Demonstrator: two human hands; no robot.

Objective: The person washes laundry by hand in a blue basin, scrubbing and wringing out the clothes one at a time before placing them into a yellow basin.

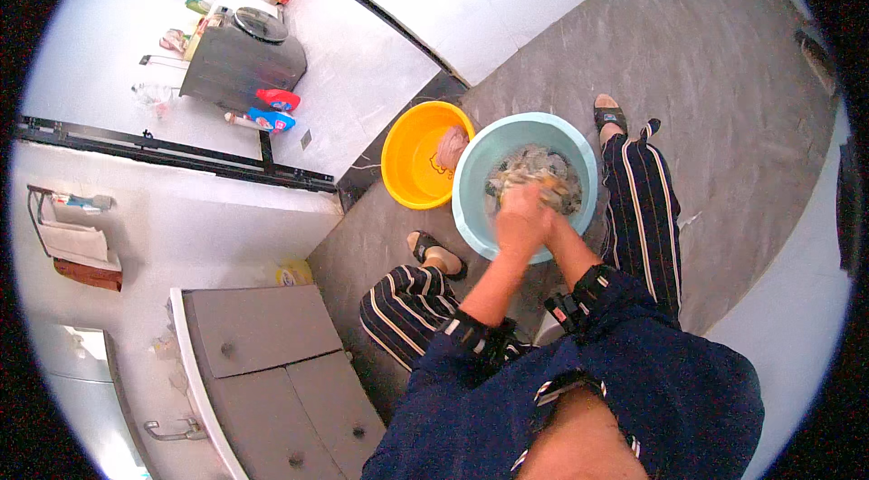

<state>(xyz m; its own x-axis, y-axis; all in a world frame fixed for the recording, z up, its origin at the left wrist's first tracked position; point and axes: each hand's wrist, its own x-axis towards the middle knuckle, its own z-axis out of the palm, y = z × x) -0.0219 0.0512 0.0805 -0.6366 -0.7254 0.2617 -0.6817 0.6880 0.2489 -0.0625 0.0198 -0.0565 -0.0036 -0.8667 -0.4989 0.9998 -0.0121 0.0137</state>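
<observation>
- The fingers of both hands are bunched together and closed on a wad of wet cloth (pixel 534 174), the left hand (pixel 516 222) and the right hand (pixel 546 219) pressed against each other so tightly that I cannot tell one set of fingers from the other.
- The cloth, pale and mottled, lies just beyond the fingertips and under them, inside a light blue basin (pixel 471 181) with water in it.
- The basin stands on the grey floor (pixel 706 55), between the person's two feet in dark sandals; one foot (pixel 436 254) is to the left of the hands, the other (pixel 609 114) past the basin's far right rim.
- Left of the fingers, touching the blue basin's rim, sits a yellow bucket (pixel 407 163) with a pinkish piece of laundry (pixel 450 148) hanging at its inner wall.
- Both forearms come up from dark blue sleeves with patterned cuffs, and striped trousers (pixel 643 199) frame the basin on either side.
- Farther left of the hands, well apart, a grey cabinet (pixel 272 362) with round knobs stands by the white wall.
- Farthest off, beyond the bucket, a grey washing machine (pixel 244 68) carries bottles and a red and a blue container at its side.
</observation>
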